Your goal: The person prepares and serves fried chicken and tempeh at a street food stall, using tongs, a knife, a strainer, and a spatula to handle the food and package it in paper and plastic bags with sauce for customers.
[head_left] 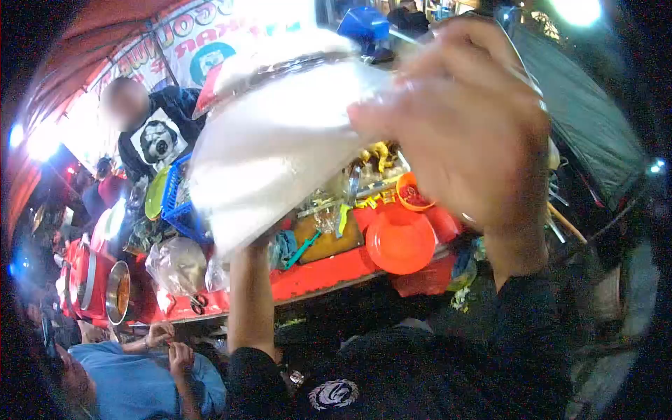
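Observation:
A translucent whitish plastic bag (273, 140) fills the upper middle of the view, raised above the table. My right hand (462, 126) is at its right edge, blurred by motion, with thumb and fingers closed on the plastic. My left forearm (252, 301) rises from below and passes behind the bag, which hides the left hand and its fingers. Under the bag and my right hand, an orange plate (400, 241) and a small orange bowl with red contents (413, 193) stand near the table's front. A knife with a yellow-green handle (343, 220) lies nearby.
The red table (322, 271) also bears a brown cutting board (325, 241), a turquoise-handled tool (302, 250), a clear bag (175, 266), scissors (199, 302) and a blue basket (175, 196). One person (161, 133) stands across the table; another in blue (140, 378) is at lower left.

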`<act>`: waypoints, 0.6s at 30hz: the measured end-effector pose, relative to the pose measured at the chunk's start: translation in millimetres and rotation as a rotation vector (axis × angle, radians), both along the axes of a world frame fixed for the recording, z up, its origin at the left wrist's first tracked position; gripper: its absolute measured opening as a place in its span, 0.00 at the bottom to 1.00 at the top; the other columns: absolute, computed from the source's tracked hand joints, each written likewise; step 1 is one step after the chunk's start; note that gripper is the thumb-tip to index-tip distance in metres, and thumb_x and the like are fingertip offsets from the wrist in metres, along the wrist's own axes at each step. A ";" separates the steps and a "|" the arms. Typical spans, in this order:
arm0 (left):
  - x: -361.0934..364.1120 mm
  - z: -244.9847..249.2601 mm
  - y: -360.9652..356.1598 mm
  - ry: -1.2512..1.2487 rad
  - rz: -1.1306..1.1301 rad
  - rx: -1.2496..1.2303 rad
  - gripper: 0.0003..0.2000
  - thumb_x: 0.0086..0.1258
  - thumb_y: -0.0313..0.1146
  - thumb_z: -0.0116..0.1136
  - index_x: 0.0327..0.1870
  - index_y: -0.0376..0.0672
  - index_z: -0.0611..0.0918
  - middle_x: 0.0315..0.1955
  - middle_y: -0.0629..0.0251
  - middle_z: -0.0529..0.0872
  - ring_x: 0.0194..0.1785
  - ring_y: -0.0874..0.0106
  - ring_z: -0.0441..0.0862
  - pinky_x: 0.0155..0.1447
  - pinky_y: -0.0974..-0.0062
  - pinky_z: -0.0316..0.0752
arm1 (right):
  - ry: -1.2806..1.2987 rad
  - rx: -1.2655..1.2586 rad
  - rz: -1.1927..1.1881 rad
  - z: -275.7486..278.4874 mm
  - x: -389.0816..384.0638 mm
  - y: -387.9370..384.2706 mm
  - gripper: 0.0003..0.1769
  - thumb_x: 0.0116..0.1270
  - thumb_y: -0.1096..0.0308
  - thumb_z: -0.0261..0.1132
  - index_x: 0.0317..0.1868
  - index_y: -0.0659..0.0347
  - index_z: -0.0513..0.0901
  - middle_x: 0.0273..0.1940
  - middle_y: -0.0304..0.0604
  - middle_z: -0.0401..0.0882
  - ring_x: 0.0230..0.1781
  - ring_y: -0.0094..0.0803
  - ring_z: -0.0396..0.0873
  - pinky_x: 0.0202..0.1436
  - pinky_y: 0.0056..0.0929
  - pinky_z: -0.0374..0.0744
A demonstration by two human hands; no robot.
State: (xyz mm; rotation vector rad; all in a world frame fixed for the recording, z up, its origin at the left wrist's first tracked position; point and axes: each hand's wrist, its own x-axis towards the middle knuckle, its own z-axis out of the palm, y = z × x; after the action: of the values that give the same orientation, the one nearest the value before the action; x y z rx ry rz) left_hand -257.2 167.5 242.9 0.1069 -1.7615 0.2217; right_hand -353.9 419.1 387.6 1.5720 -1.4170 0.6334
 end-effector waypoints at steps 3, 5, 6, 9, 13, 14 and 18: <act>96.3 14.2 82.3 0.328 -0.526 0.223 0.18 0.73 0.40 0.48 0.60 0.43 0.71 0.46 0.58 0.78 0.49 0.62 0.76 0.58 0.53 0.68 | -0.042 0.135 0.117 -33.5 17.2 71.9 0.10 0.50 0.71 0.69 0.35 0.53 0.87 0.31 0.35 0.85 0.33 0.30 0.81 0.48 0.41 0.73; 134.7 34.6 126.1 0.191 -0.922 0.245 0.17 0.74 0.41 0.46 0.58 0.44 0.72 0.44 0.61 0.79 0.47 0.64 0.76 0.57 0.53 0.68 | -0.089 0.218 0.184 -57.6 17.7 116.8 0.10 0.51 0.69 0.71 0.36 0.53 0.87 0.33 0.32 0.85 0.34 0.25 0.81 0.53 0.41 0.70; 144.7 50.5 145.6 -0.012 -1.117 0.322 0.16 0.74 0.41 0.46 0.57 0.44 0.72 0.42 0.62 0.79 0.46 0.65 0.77 0.57 0.53 0.67 | -0.126 0.238 0.211 -68.6 17.4 140.2 0.10 0.51 0.68 0.72 0.37 0.52 0.87 0.33 0.30 0.86 0.35 0.22 0.81 0.55 0.42 0.69; 134.2 61.3 197.4 -0.657 -0.986 0.419 0.13 0.74 0.40 0.47 0.54 0.46 0.73 0.32 0.68 0.80 0.36 0.71 0.78 0.53 0.55 0.66 | -0.327 0.301 0.285 -95.4 -6.9 207.3 0.09 0.50 0.70 0.71 0.35 0.55 0.86 0.32 0.31 0.84 0.35 0.24 0.80 0.53 0.40 0.72; 62.4 -4.8 267.3 0.100 -0.632 0.429 0.11 0.67 0.40 0.56 0.36 0.41 0.76 0.23 0.63 0.79 0.25 0.73 0.74 0.41 0.67 0.67 | -0.715 0.523 0.425 -145.4 -72.5 283.1 0.09 0.51 0.74 0.71 0.35 0.62 0.85 0.34 0.36 0.83 0.39 0.30 0.80 0.51 0.38 0.74; 39.4 4.0 285.5 0.048 -0.611 0.586 0.12 0.65 0.37 0.60 0.40 0.38 0.76 0.27 0.62 0.80 0.31 0.71 0.76 0.42 0.70 0.69 | -0.715 0.509 0.422 -164.2 -87.6 292.0 0.09 0.51 0.74 0.71 0.35 0.62 0.85 0.34 0.36 0.83 0.39 0.30 0.80 0.51 0.38 0.74; -46.4 -55.8 298.3 -0.006 -1.062 1.518 0.12 0.68 0.27 0.55 0.51 0.33 0.77 0.42 0.63 0.82 0.43 0.74 0.80 0.50 0.76 0.74 | -1.817 0.307 0.990 -247.2 -129.5 304.1 0.14 0.62 0.72 0.69 0.48 0.67 0.81 0.44 0.43 0.83 0.48 0.28 0.80 0.55 0.32 0.76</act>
State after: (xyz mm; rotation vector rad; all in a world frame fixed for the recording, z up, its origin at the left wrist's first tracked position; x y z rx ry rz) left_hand -303.7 465.8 187.1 0.2239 -1.3941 -1.8656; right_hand -483.4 723.1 140.4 1.7907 -1.7032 3.0758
